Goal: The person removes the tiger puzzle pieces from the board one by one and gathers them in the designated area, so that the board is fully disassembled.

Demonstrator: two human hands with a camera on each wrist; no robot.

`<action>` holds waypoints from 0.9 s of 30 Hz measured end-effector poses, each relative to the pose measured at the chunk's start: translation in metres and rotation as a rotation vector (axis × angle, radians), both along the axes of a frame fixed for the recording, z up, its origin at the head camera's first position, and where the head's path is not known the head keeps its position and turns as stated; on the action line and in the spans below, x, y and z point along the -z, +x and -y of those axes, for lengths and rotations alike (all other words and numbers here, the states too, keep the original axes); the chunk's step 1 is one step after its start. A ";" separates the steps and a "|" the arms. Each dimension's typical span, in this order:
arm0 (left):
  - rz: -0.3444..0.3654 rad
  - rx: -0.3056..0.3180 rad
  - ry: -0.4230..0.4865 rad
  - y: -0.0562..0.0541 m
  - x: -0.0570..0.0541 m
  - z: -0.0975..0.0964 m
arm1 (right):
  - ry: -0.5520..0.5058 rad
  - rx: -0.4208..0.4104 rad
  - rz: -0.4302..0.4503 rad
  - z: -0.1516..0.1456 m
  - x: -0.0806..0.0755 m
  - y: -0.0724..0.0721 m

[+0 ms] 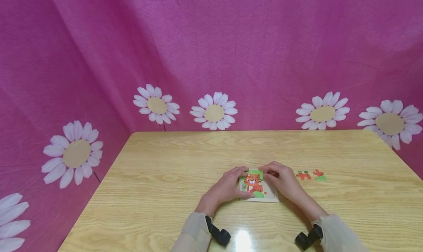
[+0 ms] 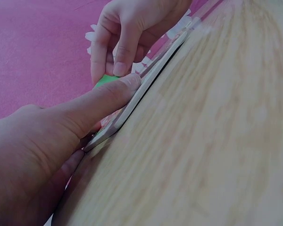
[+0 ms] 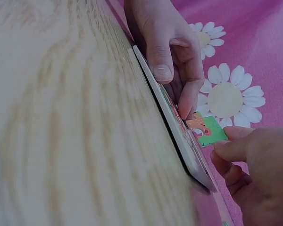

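A square puzzle tray [image 1: 272, 199] with a pale frame lies on the table, its tiger picture [image 1: 253, 183] partly assembled on the left side. My left hand [image 1: 225, 187] holds the tray from the left, thumb along the near edge and fingers at the far edge. Between thumb and index finger, my right hand [image 1: 285, 178] pinches a green and orange puzzle piece [image 3: 213, 133] over the tray's far part. In the right wrist view that piece is tilted above the tray's surface, close to the left fingertips.
Two loose puzzle pieces lie to the right of the tray: an orange and dark green one [image 1: 304, 175] and an orange and light green one [image 1: 320, 175]. The wooden table [image 1: 165, 164] meets a pink curtain [image 1: 264, 53] with daisies behind it.
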State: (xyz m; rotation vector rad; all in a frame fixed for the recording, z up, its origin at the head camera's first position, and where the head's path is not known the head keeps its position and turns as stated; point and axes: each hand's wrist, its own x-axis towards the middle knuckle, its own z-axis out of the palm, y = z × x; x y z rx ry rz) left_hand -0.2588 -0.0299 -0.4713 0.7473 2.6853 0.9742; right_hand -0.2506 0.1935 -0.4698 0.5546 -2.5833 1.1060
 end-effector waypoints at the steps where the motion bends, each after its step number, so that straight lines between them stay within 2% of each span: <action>1: 0.001 0.001 -0.001 0.000 0.000 0.000 | -0.003 0.001 0.003 -0.001 0.000 0.001; 10: 0.002 0.006 -0.007 0.000 0.001 0.000 | -0.002 0.012 0.020 -0.011 0.001 0.007; 18: 0.013 0.006 0.000 0.001 0.000 -0.001 | -0.013 -0.017 -0.047 -0.020 0.003 0.012; 27: -0.033 0.031 0.002 0.000 0.000 0.000 | -0.004 -0.023 -0.118 -0.030 0.002 0.019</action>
